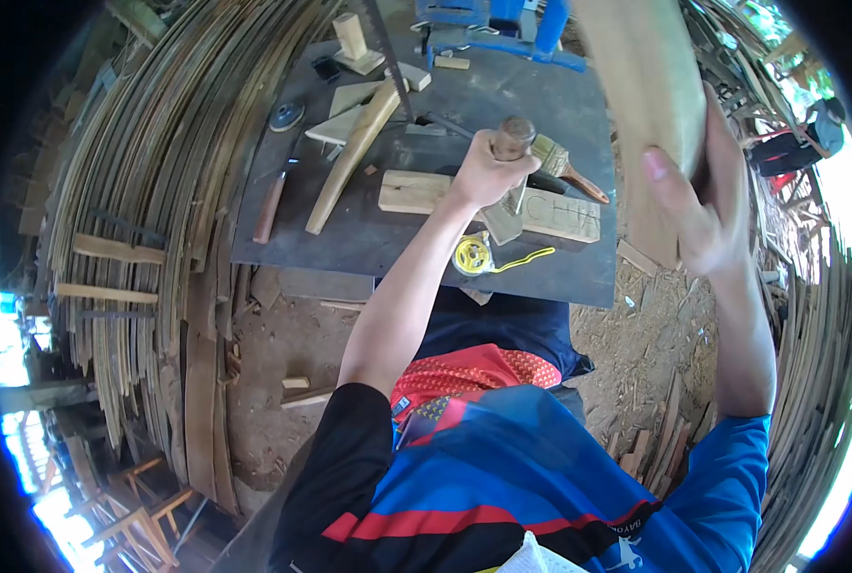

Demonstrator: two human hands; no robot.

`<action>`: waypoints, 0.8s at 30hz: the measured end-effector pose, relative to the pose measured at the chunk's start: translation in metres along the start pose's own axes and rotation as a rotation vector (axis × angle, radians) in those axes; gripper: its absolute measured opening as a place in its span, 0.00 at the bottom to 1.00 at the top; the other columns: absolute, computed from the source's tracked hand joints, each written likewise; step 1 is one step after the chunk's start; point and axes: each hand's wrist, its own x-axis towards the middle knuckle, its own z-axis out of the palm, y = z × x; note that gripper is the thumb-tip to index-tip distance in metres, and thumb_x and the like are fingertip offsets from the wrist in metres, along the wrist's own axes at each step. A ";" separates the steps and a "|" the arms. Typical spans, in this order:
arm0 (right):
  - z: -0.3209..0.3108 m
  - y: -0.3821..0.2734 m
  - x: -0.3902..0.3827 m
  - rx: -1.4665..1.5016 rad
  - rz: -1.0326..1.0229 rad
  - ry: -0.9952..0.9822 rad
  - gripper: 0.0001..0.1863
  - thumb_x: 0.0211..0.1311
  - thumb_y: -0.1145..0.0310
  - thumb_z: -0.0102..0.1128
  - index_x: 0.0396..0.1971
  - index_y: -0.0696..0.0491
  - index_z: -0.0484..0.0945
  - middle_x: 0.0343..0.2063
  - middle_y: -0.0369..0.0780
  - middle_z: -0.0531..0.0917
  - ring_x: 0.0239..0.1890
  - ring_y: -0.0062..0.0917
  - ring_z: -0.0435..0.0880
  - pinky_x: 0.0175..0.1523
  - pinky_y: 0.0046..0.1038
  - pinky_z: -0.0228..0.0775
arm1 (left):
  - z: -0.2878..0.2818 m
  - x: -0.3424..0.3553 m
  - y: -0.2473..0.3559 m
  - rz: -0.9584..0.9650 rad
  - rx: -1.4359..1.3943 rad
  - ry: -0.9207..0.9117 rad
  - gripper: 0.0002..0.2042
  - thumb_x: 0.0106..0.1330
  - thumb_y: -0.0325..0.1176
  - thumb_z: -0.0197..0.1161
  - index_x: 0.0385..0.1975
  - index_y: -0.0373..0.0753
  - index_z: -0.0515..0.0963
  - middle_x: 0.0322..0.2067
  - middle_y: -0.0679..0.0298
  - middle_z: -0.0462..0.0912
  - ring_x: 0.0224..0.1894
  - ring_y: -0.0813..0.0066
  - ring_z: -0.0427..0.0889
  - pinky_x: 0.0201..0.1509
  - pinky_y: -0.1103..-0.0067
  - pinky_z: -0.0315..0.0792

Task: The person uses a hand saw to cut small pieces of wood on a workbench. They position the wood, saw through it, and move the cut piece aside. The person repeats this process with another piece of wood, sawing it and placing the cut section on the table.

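My left hand is closed around a tool's round brown wooden handle, over the middle of the dark table. A flat grey blade-like part shows below the fist; whether it belongs to that handle I cannot tell. Under it lies a wooden block with marks on its right end. Next to the fist rests a paintbrush, and nearer me a yellow tape measure with some tape out. My right hand grips a large pale wooden board, raised beyond the table's right edge and slightly blurred.
A curved wooden piece, a brown-handled tool and a round disc lie on the table's left. Blue metal equipment stands at the back. Stacked wood strips line the left side. Another person is far right.
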 end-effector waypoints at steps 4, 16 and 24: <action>0.003 0.017 -0.008 -0.425 0.218 -0.328 0.32 0.57 0.55 0.68 0.53 0.64 0.71 0.36 0.49 0.85 0.38 0.31 0.87 0.44 0.31 0.77 | 0.012 0.001 0.008 -0.023 -0.065 0.063 0.14 0.61 0.25 0.68 0.15 0.40 0.72 0.13 0.75 0.70 0.15 0.89 0.66 0.18 0.82 0.56; -0.005 0.012 0.006 -0.241 0.181 -0.263 0.31 0.62 0.52 0.64 0.57 0.61 0.72 0.39 0.45 0.85 0.39 0.25 0.85 0.44 0.29 0.76 | -0.007 0.007 -0.023 -0.037 0.296 0.143 0.04 0.59 0.27 0.69 0.26 0.36 0.81 0.17 0.72 0.76 0.19 0.87 0.70 0.23 0.81 0.62; 0.015 0.029 -0.027 -0.360 0.114 -0.318 0.38 0.56 0.57 0.72 0.60 0.65 0.69 0.46 0.51 0.84 0.49 0.35 0.84 0.57 0.36 0.72 | 0.013 0.001 0.008 0.166 0.059 0.097 0.09 0.57 0.33 0.72 0.31 0.33 0.83 0.22 0.70 0.82 0.22 0.86 0.75 0.24 0.80 0.69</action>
